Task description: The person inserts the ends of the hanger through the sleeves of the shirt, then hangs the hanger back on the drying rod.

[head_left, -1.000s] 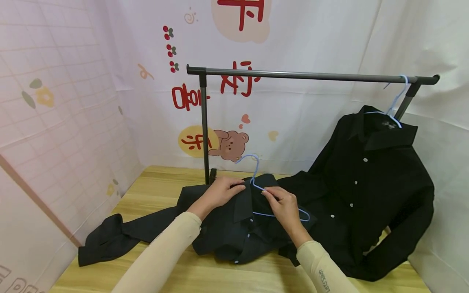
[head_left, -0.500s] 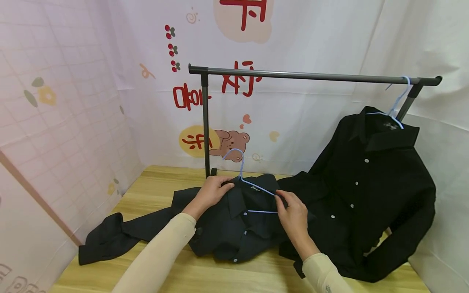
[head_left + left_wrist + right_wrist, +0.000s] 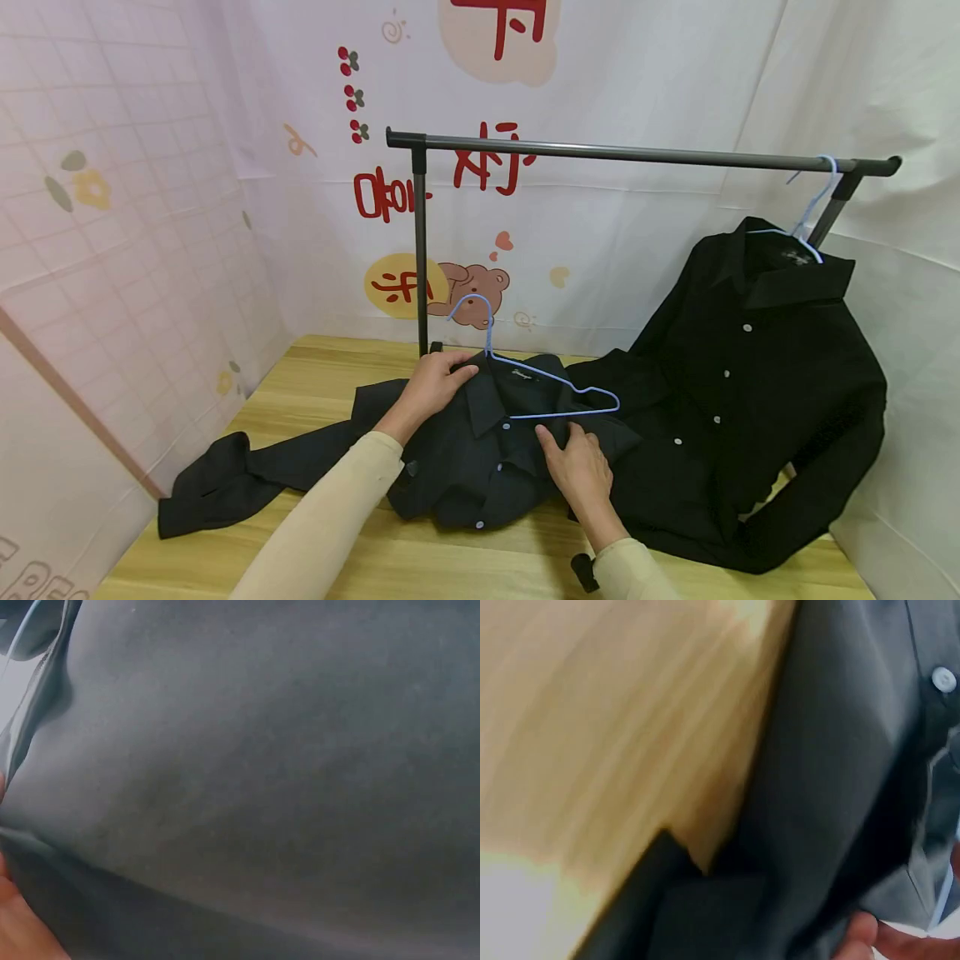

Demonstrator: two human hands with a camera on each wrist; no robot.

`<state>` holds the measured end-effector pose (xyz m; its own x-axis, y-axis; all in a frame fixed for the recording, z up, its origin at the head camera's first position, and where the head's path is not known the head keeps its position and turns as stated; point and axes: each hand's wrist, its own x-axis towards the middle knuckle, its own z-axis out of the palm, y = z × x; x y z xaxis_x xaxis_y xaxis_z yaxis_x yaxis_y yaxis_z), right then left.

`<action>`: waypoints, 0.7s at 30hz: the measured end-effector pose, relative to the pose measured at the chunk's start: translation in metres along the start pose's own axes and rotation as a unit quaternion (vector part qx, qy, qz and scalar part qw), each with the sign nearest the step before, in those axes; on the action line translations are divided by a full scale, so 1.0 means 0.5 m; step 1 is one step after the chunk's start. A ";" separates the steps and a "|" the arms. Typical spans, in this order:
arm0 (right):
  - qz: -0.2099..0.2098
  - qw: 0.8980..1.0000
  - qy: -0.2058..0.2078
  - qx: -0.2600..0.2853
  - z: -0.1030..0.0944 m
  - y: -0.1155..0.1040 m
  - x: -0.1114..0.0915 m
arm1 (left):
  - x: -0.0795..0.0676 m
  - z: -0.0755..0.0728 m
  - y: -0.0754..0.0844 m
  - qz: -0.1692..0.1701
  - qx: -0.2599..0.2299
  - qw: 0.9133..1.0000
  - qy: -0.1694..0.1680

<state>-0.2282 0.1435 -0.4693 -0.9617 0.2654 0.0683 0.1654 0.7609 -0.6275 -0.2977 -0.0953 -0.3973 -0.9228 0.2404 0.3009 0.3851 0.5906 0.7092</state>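
A black button-up shirt [image 3: 457, 454] lies bunched on the table, its collar toward the back. My left hand [image 3: 429, 392] grips the shirt beside the collar, thumb on top. In the left wrist view, dark cloth fills most of the picture and only the edge of that hand shows. A light blue hanger [image 3: 536, 369] has its left arm hidden inside the shirt; its hook stands up behind the collar and its right end lies bare over the neck opening. My right hand [image 3: 583, 471], just below that end, pinches the shirt's front edge between thumb and fingers.
A dark metal rack [image 3: 630, 152] stands behind on the wooden table [image 3: 330, 367]. From its right end hangs another black shirt [image 3: 780, 350] on a blue hanger [image 3: 812, 208], its lower part reaching the table beside my right hand. A printed cloth backdrop [image 3: 637, 75] encloses the back.
The hanger has shifted left, its left arm deeper in the shirt. My right hand has let go of the hanger, dropped lower, and taken the shirt's front edge. My left hand moved slightly left.
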 end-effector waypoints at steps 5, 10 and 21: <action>0.006 0.997 0.025 0.067 0.007 0.006 0.017 | -0.003 -0.011 0.008 0.001 -0.028 1.000 -0.010; 0.011 0.992 0.044 0.114 0.000 0.017 0.032 | -0.004 -0.029 0.005 0.007 -0.047 0.999 -0.020; 0.006 0.980 0.047 0.193 0.010 0.008 0.041 | -0.009 -0.046 -0.010 0.021 -0.082 0.996 -0.011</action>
<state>-0.2485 0.1492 -0.4742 -0.9329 0.3403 0.1178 0.0649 0.4808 -0.8744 -0.2954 -0.1170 -0.3874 -0.9047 0.2801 0.3209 0.4187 0.4464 0.7908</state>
